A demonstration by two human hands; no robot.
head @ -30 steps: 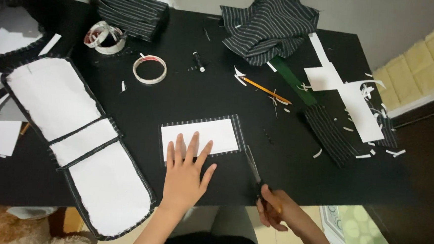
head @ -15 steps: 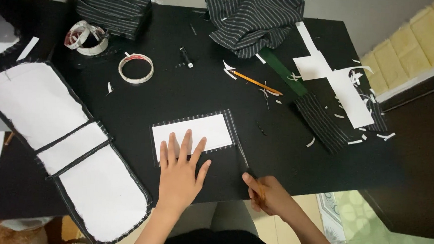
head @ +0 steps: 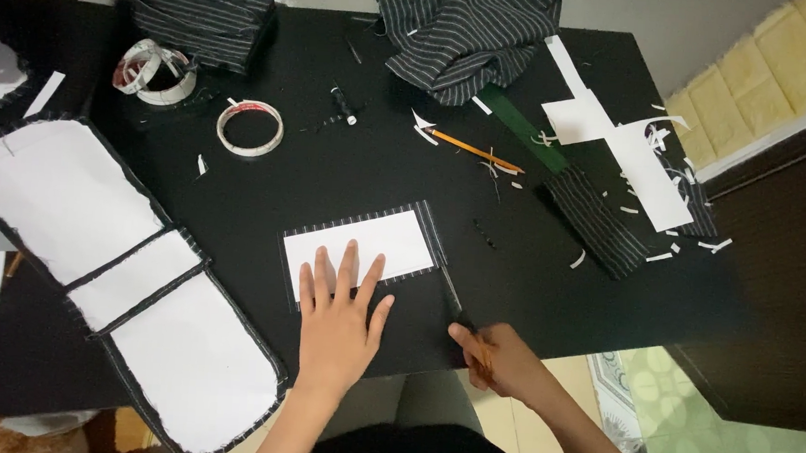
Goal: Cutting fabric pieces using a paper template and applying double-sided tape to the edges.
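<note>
Near the front edge of the black bench, your right hand has crept up along the right side of the white rectangular paper piece backed with pinstriped black cloth, so the cut looks further along than a second ago. Its grip is closed round the black-bladed scissors, while your left hand stays open, fingers spread flat, pinning the paper's lower edge.

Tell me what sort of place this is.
Most likely a home sewing or craft table. The black table holds striped fabric, rolls of tape and white pattern pieces edged in fabric. The right hand works scissors beside a backed piece under the left hand.
</note>
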